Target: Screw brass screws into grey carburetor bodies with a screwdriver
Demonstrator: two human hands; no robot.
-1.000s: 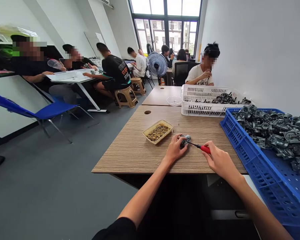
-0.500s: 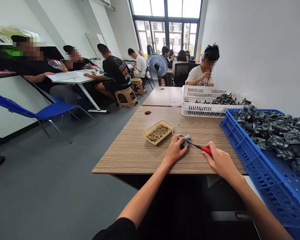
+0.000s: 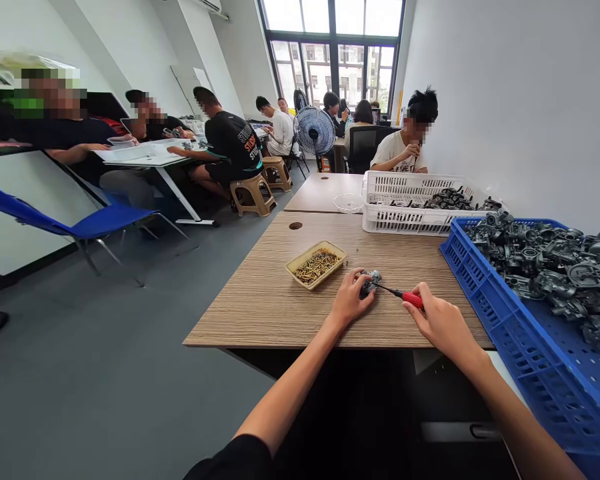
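Note:
My left hand (image 3: 351, 296) is closed around a small grey metal carburetor (image 3: 374, 276), holding it against the wood-grain table (image 3: 260, 293). Its fingers cover much of the part. From the right, my right hand (image 3: 437, 320) grips the red handle of a screwdriver (image 3: 411, 299). The thin dark shaft points left, and its tip meets the carburetor's side; the exact contact spot is too small to see. Just beyond my left hand lies a cream tray (image 3: 300, 280) full of small brass-coloured pieces. A tiny metal piece (image 3: 347, 263) rests beside that tray.
On the right, a blue crate (image 3: 510, 327) holds many carburetors. Behind it stands a white basket (image 3: 405, 223) with more metal parts. A clear plastic dish (image 3: 349, 203) sits left of the basket. One person (image 3: 395, 150) sits across the table; others sit further back.
My hands, the carburetor and the screwdriver stay almost in place. At the far left table, a person has lowered a clear container.

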